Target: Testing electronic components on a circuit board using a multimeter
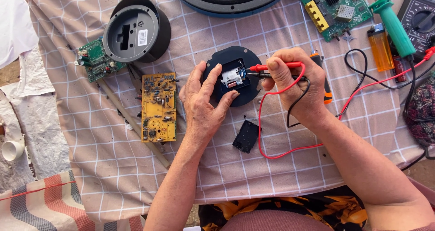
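My left hand (205, 102) grips the left rim of a round black device base (247, 61), thumb and fingers framing its open compartment with a small white and red part (232, 77). My right hand (294, 83) pinches a red probe (260, 68) and a black probe together, their tips touching inside that compartment. Red and black leads (290, 153) loop from the hand across the cloth toward the multimeter (419, 11) at the top right.
A small black cover (247, 136) lies below the device. A yellow circuit board (158, 106), a green board (97, 58) and a round grey housing (136, 29) sit left. Another green board (333, 9), an orange lighter (379, 49), a green-handled soldering iron (393, 24) and an orange-handled tool (324, 81) lie right.
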